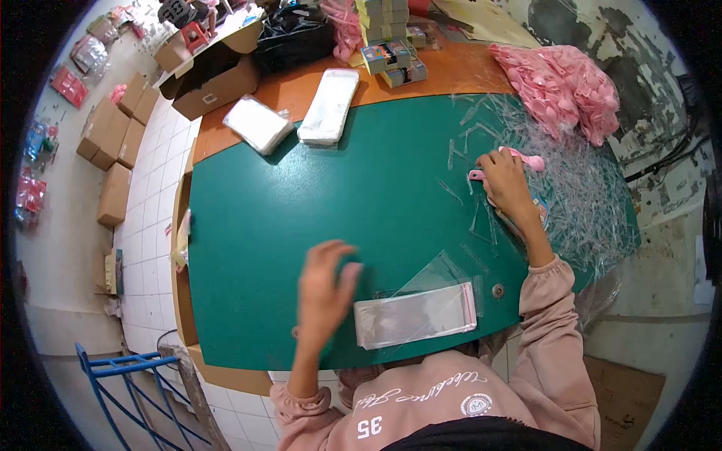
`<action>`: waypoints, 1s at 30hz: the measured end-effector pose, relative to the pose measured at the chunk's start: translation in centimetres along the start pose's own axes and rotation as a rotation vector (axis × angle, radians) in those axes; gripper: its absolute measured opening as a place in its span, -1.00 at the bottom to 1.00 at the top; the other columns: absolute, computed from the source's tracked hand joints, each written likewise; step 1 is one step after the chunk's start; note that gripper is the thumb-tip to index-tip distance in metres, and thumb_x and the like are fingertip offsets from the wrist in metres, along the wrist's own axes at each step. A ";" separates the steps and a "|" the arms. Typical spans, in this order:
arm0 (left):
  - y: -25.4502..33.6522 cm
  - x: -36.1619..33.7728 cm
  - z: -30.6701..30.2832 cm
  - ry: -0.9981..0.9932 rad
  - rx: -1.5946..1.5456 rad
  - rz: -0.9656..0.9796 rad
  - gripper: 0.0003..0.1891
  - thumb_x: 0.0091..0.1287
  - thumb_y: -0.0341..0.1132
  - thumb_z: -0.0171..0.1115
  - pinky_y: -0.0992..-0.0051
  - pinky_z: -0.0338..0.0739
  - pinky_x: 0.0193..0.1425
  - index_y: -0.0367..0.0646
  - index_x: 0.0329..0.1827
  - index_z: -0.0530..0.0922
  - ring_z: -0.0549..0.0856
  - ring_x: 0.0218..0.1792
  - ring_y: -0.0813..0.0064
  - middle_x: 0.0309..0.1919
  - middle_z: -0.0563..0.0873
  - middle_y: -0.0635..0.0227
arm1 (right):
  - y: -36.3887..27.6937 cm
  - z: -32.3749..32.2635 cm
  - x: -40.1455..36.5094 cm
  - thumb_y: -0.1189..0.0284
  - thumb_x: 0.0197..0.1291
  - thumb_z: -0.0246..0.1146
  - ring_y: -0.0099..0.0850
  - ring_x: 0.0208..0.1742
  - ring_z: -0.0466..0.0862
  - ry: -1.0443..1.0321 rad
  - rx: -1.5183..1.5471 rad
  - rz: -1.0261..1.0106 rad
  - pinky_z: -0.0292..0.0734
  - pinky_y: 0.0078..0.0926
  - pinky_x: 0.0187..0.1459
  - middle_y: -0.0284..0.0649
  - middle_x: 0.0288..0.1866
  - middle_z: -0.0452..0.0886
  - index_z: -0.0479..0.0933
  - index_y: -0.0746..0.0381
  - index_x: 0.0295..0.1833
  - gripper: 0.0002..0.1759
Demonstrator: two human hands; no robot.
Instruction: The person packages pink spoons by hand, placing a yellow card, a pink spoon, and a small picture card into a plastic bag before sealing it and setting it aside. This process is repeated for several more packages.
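My right hand (504, 184) is on the right side of the green tabletop, its fingers curled down over a pink spoon-like plastic piece (476, 175). A second pink spoon-like piece (532, 161) lies against the far side of that hand. Under the wrist a small colourful card (540, 209) partly shows. My left hand (325, 286) is above the table's near part, smeared by motion, with thumb and fingers apart and nothing visible in them. Beside it lies a stack of clear plastic sleeves (414, 319), with one loose sleeve (432, 274) at an angle over it.
A heap of thin clear plastic pieces (579, 195) spreads along the right edge. Behind it sits a bag of pink pieces (560, 86). At the back are two white packs (329, 105), (258, 124), banded card stacks (395, 60) and an open carton (214, 83). A blue metal frame (135, 364) stands lower left.
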State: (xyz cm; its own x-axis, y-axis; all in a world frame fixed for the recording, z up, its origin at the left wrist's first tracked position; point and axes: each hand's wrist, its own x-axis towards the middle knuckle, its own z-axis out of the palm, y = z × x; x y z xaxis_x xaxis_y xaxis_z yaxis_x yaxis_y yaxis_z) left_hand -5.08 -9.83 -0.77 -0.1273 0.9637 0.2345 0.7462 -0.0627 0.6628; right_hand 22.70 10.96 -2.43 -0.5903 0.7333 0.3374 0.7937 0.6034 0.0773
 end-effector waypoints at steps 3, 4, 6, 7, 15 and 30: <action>3.8 0.3 5.4 -0.114 -0.053 0.024 -0.69 0.12 -0.36 0.27 0.34 0.50 -0.14 -0.22 -0.08 0.49 0.57 -0.18 0.15 -0.16 0.51 0.13 | 0.5 -0.1 -0.1 0.45 0.01 0.20 -0.24 -0.09 0.42 -0.030 0.039 -0.004 0.28 -0.28 -0.07 -0.23 -0.25 0.47 0.48 0.20 -0.22 -0.82; 4.6 0.4 6.5 -0.118 -0.016 0.062 -0.69 0.10 -0.36 0.28 0.31 0.50 -0.16 -0.24 -0.10 0.49 0.57 -0.22 0.15 -0.19 0.50 0.12 | 0.6 -0.7 0.0 0.45 0.01 0.20 -0.24 -0.09 0.42 -0.029 0.034 -0.005 0.28 -0.28 -0.07 -0.23 -0.25 0.47 0.48 0.20 -0.22 -0.82; 4.6 0.3 7.4 -0.121 0.022 0.095 -0.69 0.09 -0.36 0.29 0.28 0.49 -0.18 -0.25 -0.11 0.48 0.57 -0.26 0.15 -0.21 0.49 0.12 | 0.4 -2.8 0.1 0.46 0.03 0.21 -0.23 -0.16 0.46 0.155 0.123 0.112 0.34 -0.28 -0.12 -0.21 -0.28 0.49 0.48 0.21 -0.24 -0.85; 4.2 0.0 7.7 -0.174 -0.081 0.059 -0.70 0.09 -0.38 0.27 0.28 0.49 -0.20 -0.25 -0.11 0.48 0.58 -0.29 0.16 -0.25 0.49 0.13 | 0.5 -3.6 0.1 0.46 0.03 0.21 -0.23 -0.16 0.46 0.155 0.128 0.111 0.34 -0.28 -0.12 -0.21 -0.28 0.49 0.48 0.21 -0.24 -0.85; 4.1 0.6 6.6 -0.243 -0.140 0.124 -0.81 0.04 -0.53 0.17 0.36 0.47 -0.32 -0.27 -0.24 0.50 0.56 -0.46 0.21 -0.47 0.48 0.18 | -1.8 -8.5 -2.4 0.57 0.06 0.21 -0.49 -0.33 0.61 0.489 0.839 0.469 0.51 -0.55 -0.22 -0.22 -0.31 0.57 0.43 0.27 -0.13 -0.78; 2.9 1.3 5.5 -0.535 -0.821 -0.333 -0.81 0.21 -0.43 0.22 0.61 0.53 -0.20 -0.29 -0.18 0.43 0.66 -0.27 0.61 -0.32 0.71 0.26 | 6.6 -10.2 -7.9 0.53 0.10 0.22 -0.63 -0.39 0.49 0.425 0.510 0.759 0.39 -0.68 -0.32 -0.35 -0.41 0.52 0.46 0.25 -0.20 -0.86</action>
State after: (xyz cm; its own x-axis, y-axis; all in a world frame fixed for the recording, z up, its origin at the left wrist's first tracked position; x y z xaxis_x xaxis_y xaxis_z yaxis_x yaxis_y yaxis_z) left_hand 0.52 -7.37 -2.42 0.2115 0.9413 -0.2630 0.0250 0.2637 0.9643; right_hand 34.15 5.92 5.01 0.2252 0.8666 0.4453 0.7214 0.1589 -0.6740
